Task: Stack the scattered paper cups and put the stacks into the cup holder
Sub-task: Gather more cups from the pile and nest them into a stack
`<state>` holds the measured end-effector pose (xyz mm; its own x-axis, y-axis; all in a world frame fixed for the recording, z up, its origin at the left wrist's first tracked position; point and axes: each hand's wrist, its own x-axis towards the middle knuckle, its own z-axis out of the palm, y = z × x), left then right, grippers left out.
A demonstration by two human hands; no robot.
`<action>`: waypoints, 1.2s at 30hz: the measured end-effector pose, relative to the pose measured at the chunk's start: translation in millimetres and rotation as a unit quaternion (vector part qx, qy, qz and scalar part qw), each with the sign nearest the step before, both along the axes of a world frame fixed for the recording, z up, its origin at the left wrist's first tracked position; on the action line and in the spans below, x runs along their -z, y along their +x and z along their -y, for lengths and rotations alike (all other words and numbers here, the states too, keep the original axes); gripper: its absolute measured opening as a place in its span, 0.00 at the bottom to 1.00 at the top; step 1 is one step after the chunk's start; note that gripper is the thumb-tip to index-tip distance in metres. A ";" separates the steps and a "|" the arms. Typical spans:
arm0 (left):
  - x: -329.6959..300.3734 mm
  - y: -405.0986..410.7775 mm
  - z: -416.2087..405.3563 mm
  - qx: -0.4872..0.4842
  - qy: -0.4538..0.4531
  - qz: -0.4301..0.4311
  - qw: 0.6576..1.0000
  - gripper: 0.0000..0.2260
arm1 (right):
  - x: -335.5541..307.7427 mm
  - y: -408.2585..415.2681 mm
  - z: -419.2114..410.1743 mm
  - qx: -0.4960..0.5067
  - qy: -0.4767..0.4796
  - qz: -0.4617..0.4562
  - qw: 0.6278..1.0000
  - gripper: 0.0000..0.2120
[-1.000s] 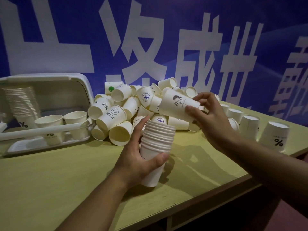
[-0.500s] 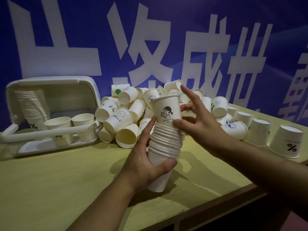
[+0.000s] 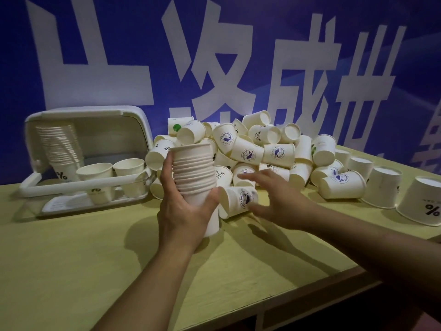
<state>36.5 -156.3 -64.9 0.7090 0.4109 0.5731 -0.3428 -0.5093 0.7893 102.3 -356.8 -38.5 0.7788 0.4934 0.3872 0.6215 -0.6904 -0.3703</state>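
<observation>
We see a yellow-green surface before a blue banner, our left hand gripping the cup stack, the cartoon cup now nested, our right hand spread open at three o'clock, the cup holder at nine.

Back wall: a deep blue banner fills the whole background, printed with large white Chinese characters that run past the picture's edges.
Counter: a yellow-green top with a faint wood grain, running from the left edge to the right; its front edge is a darker brown strip.
Under the counter: dark, with a pale upright support just visible.
Light: dim and bluish, casting soft shadows on the counter top.
</observation>
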 end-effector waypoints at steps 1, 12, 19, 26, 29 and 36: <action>0.9 0.9 0.1 -0.003 0.007 -0.007 1.000 0.46 | 4.0 4.3 -1.9 -0.007 -0.044 0.011 0.999 0.32; 4.1 4.6 -1.1 0.015 0.011 -0.023 1.000 0.46 | 11.9 36.2 3.8 -0.009 -0.147 0.131 0.980 0.42; 6.5 1.2 7.5 0.146 0.038 -0.030 0.988 0.47 | -28.8 30.3 17.4 0.018 0.297 -0.015 0.955 0.42; 5.7 -0.2 9.0 0.211 0.070 -0.046 0.974 0.48 | -64.3 2.8 -0.9 -0.023 0.386 -0.058 0.920 0.39; 7.8 0.3 9.0 0.208 0.076 -0.039 0.974 0.50 | -53.3 -11.5 -15.2 -0.053 0.302 -0.074 0.949 0.31; 9.3 3.9 6.5 0.182 0.055 -0.009 0.982 0.53 | -18.7 -29.5 -25.8 -0.071 0.195 -0.074 0.976 0.31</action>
<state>40.4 -162.8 -74.1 0.8081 0.0656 0.5854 -0.5039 -0.4378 0.7446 72.8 -331.0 -19.9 0.7751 0.4381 0.4552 0.6203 -0.3909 -0.6800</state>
